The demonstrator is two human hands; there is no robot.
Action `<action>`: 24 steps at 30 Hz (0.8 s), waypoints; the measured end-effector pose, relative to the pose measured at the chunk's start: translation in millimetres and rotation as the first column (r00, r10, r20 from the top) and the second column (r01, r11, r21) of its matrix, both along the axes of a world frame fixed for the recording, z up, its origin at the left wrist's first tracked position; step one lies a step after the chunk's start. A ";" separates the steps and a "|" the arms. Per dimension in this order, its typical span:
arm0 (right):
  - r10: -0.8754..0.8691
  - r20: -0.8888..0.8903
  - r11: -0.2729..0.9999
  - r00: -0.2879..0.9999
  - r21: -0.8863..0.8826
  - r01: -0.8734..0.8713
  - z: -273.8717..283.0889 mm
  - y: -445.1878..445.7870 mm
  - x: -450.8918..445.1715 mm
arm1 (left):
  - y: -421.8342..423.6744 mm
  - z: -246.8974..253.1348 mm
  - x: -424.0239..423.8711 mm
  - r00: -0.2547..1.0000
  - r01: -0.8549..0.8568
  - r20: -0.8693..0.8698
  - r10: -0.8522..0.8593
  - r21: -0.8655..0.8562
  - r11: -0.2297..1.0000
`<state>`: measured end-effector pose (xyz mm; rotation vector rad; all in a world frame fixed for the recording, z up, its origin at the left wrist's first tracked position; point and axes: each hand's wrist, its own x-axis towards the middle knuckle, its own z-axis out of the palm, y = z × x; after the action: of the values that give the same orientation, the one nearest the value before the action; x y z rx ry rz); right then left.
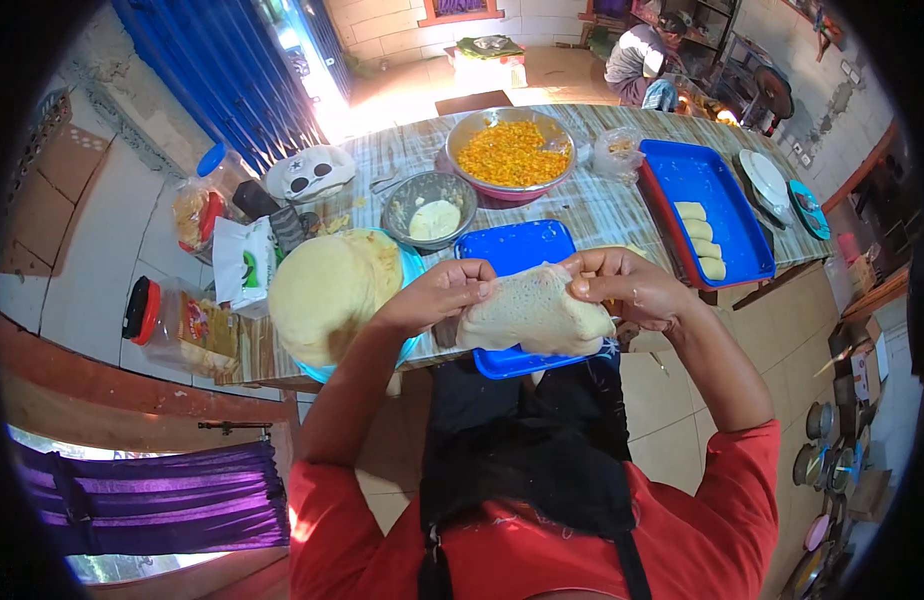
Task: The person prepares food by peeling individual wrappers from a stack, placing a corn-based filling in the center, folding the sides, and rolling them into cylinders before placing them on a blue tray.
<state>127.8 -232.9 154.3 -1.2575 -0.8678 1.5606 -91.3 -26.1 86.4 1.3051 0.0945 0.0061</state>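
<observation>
Between my two hands hangs a thin, pale crepe-like wrapper point(537, 311), held over a blue plastic tray point(514, 244). My left hand point(447, 292) pinches its upper left corner between thumb and fingers. At the upper right corner, my right hand point(623, 285) grips it the same way. A tall stack of round pale wrappers point(331, 292) rests on a light blue plate point(413, 266) to the left. Beyond the tray stand a grey bowl of pale batter or paste point(434, 219) and a steel bowl point(569, 161) heaped with orange diced filling point(513, 152).
Several pale rolls point(700, 238) lie in a large blue tray point(721, 191) at right. Jars point(181, 326), a tissue pack point(244, 262) and a white mask-like item point(312, 174) crowd the table's left end. A clear plastic bag point(618, 152) sits beside the filling. Far back, a person point(642, 64) crouches near a fire.
</observation>
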 end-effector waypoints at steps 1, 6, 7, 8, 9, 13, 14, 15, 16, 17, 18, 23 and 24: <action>-0.003 0.021 1.000 1.000 -0.012 0.003 -3.0 -3.8 5.9 | 0.1 1.8 4.1 0.999 -0.009 -0.044 0.010 0.020 1.000; -0.013 0.184 1.000 0.983 0.026 0.009 -20.2 3.0 38.5 | 6.0 17.9 31.2 0.988 -0.119 -0.046 0.146 0.373 0.920; -0.013 0.223 0.998 0.975 0.061 -0.001 -21.7 10.1 44.8 | 11.8 16.0 38.7 0.987 -0.136 -0.025 0.162 0.422 0.896; -0.015 0.261 0.995 0.965 0.095 -0.010 -21.9 17.7 51.0 | 19.5 16.2 47.1 0.982 -0.162 0.004 0.188 0.525 0.835; -0.020 0.298 0.991 0.954 0.130 -0.020 -22.0 25.8 57.9 | 24.8 22.1 56.2 0.976 -0.189 0.023 0.216 0.576 0.796; -0.111 0.416 0.958 0.902 0.286 -0.015 -21.0 55.3 81.0 | 37.9 43.8 82.6 0.933 -0.293 0.124 0.337 0.806 0.514; -0.159 0.428 0.936 0.890 0.352 -0.002 -22.3 59.7 83.4 | 41.0 49.1 86.0 0.927 -0.289 0.141 0.349 0.860 0.420; -0.181 0.451 0.923 0.874 0.384 -0.007 -29.0 60.3 83.6 | 41.4 50.8 87.2 0.919 -0.280 0.154 0.363 0.903 0.325; -0.206 0.473 0.909 0.857 0.416 -0.012 -36.8 60.2 82.8 | 40.8 42.2 88.1 0.910 -0.327 0.203 0.363 0.888 0.323; -0.231 0.493 0.894 0.839 0.448 -0.017 -46.6 60.0 81.2 | 34.6 34.4 84.7 0.908 -0.352 0.236 0.345 0.878 0.325; -0.257 0.491 0.886 0.832 0.463 0.001 -66.4 52.6 79.0 | 22.8 24.0 79.3 0.907 -0.375 0.269 0.324 0.865 0.332; -0.227 0.798 0.799 0.558 0.480 -0.362 -120.5 -21.8 27.6 | -27.4 -55.4 19.1 0.979 -0.205 0.193 0.071 0.894 0.397; -0.316 0.852 0.767 0.417 0.489 -0.416 -126.1 -37.0 16.6 | -40.8 -63.0 9.2 0.970 -0.241 0.232 0.070 0.908 0.341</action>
<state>144.4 -269.9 28.2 -1.4929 -1.9778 0.2847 -82.1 -67.0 23.4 2.4859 0.0852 0.3940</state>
